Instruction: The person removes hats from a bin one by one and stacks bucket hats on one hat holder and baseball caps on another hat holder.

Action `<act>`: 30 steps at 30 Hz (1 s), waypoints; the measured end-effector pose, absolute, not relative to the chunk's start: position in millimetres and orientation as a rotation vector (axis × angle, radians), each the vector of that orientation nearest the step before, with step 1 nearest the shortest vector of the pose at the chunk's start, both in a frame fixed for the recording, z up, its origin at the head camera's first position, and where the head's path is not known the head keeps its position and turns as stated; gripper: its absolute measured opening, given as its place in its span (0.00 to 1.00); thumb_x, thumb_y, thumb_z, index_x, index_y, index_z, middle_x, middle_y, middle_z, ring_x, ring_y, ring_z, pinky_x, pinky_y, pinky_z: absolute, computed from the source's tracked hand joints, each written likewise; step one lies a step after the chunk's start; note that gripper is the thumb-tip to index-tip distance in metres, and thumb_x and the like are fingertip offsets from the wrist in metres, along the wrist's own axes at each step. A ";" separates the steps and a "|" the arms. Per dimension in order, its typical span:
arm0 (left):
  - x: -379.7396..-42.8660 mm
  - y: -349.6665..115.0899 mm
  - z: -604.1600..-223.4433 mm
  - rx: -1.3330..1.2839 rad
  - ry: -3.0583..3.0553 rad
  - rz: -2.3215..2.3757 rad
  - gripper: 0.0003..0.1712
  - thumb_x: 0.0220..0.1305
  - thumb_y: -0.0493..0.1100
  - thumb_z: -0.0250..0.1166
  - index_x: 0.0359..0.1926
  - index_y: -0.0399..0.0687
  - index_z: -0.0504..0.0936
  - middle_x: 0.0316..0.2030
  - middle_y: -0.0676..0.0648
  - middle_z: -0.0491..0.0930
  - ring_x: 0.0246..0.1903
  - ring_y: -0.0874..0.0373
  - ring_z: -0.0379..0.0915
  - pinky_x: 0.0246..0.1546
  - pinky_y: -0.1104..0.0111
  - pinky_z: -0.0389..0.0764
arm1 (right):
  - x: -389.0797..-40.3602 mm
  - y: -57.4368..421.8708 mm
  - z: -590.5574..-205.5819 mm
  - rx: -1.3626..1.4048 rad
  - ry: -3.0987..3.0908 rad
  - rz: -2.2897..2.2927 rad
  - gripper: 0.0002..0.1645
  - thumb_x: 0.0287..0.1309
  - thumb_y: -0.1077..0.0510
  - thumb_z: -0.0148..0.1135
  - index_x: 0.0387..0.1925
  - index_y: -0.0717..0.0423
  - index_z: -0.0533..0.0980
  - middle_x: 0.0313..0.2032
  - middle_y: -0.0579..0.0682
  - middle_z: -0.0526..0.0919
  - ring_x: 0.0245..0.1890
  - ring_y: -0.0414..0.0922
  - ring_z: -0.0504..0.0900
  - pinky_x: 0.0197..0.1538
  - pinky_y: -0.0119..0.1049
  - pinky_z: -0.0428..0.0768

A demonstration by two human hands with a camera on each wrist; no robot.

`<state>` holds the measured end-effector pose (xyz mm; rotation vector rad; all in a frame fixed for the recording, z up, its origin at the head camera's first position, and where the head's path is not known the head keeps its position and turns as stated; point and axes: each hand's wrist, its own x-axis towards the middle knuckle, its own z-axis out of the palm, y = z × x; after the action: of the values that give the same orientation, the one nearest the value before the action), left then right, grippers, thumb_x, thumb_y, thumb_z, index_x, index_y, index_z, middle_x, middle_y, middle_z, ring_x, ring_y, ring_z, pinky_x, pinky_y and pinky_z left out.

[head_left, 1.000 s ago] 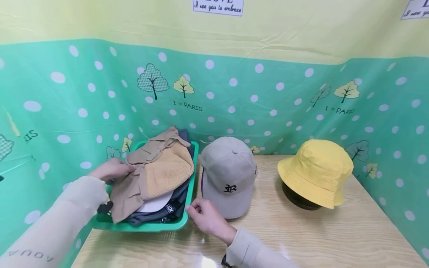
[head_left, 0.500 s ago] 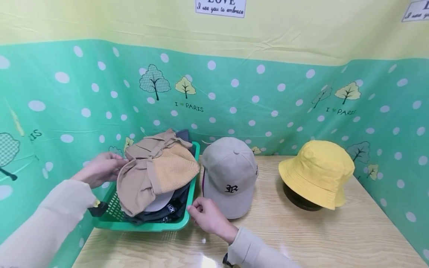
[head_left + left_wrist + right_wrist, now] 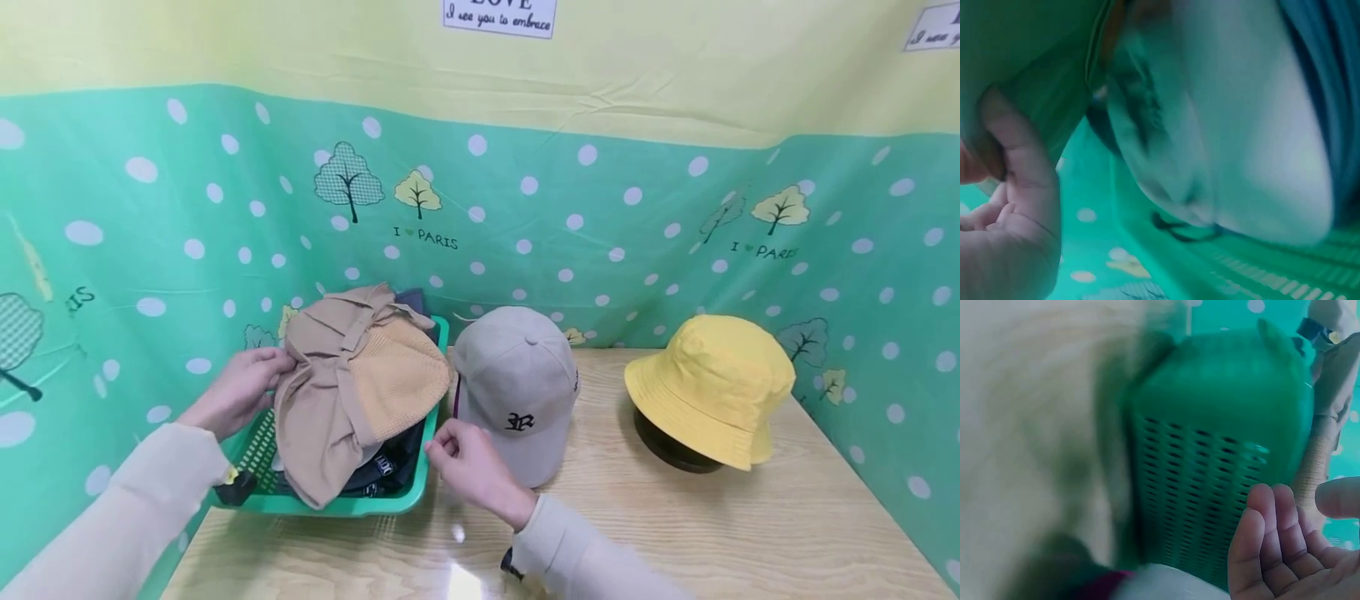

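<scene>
My left hand [image 3: 247, 383] pinches the edge of a tan sun hat [image 3: 397, 379] with a wide pleated brim and a knitted-looking crown. The hat is raised over a green plastic basket [image 3: 352, 506] and covers much of the pile in it. In the left wrist view, my thumb and fingers [image 3: 1029, 169] grip the brim's cloth, and a pale cap [image 3: 1266, 169] lies below in the basket. My right hand [image 3: 480, 471] is beside the basket's right rim, fingers loosely bent and holding nothing; the right wrist view shows its thumb apart from the fingers.
A grey baseball cap [image 3: 517, 358] with a black letter stands right of the basket. Farther right, a yellow bucket hat [image 3: 708, 375] sits on a dark stand [image 3: 671, 446]. Dark hats [image 3: 401, 458] show under the tan one. A dotted green curtain [image 3: 547, 217] encloses the wooden table [image 3: 600, 542].
My left hand first drew the tan hat's brim up and outward, then shifted slightly right; the brim has unfolded and the hat has risen rightward. My right hand has moved slightly from the rim.
</scene>
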<state>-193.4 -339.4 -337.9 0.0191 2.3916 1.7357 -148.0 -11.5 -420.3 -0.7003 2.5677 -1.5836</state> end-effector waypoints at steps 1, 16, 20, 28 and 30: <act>-193.3 -335.8 -333.3 0.041 2.407 1.765 0.25 0.75 0.46 0.44 0.59 0.29 0.65 0.47 0.44 0.70 0.40 0.63 0.75 0.42 0.63 0.81 | -150.5 -11.8 -414.1 -0.718 2.602 -1.578 0.09 0.63 0.53 0.59 0.28 0.50 0.75 0.22 0.41 0.77 0.21 0.36 0.74 0.26 0.30 0.75; -186.7 -264.3 -258.6 0.222 2.864 2.053 0.08 0.68 0.40 0.55 0.35 0.39 0.76 0.18 0.57 0.74 0.17 0.66 0.68 0.16 0.75 0.71 | -191.4 -32.5 -293.0 -1.010 2.444 -1.801 0.18 0.68 0.43 0.51 0.45 0.53 0.74 0.34 0.50 0.81 0.32 0.45 0.81 0.35 0.34 0.80; -180.7 -250.1 -241.6 0.242 3.120 2.010 0.07 0.66 0.38 0.55 0.32 0.42 0.77 0.17 0.58 0.71 0.16 0.66 0.64 0.15 0.76 0.67 | -197.0 -38.8 -274.5 -1.027 2.308 -1.931 0.20 0.68 0.46 0.52 0.50 0.56 0.72 0.40 0.51 0.81 0.36 0.52 0.82 0.38 0.36 0.81; -163.2 -224.1 -235.7 0.525 3.451 1.641 0.08 0.64 0.36 0.54 0.35 0.40 0.80 0.26 0.49 0.77 0.23 0.61 0.71 0.25 0.76 0.71 | -204.3 -37.2 -265.8 -0.993 2.201 -2.059 0.23 0.67 0.45 0.53 0.54 0.57 0.69 0.38 0.53 0.82 0.35 0.55 0.80 0.33 0.38 0.80; -160.0 -218.6 -246.1 0.598 3.433 1.539 0.08 0.65 0.36 0.54 0.35 0.42 0.80 0.26 0.49 0.77 0.23 0.59 0.71 0.24 0.75 0.72 | -205.6 -34.8 -273.1 -0.948 2.232 -2.062 0.23 0.67 0.43 0.53 0.52 0.56 0.71 0.34 0.53 0.82 0.30 0.54 0.79 0.30 0.38 0.79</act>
<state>-160.0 -218.6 -246.1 0.5984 3.4325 1.5393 -205.6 -34.8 -273.1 -0.9483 2.2315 -2.0624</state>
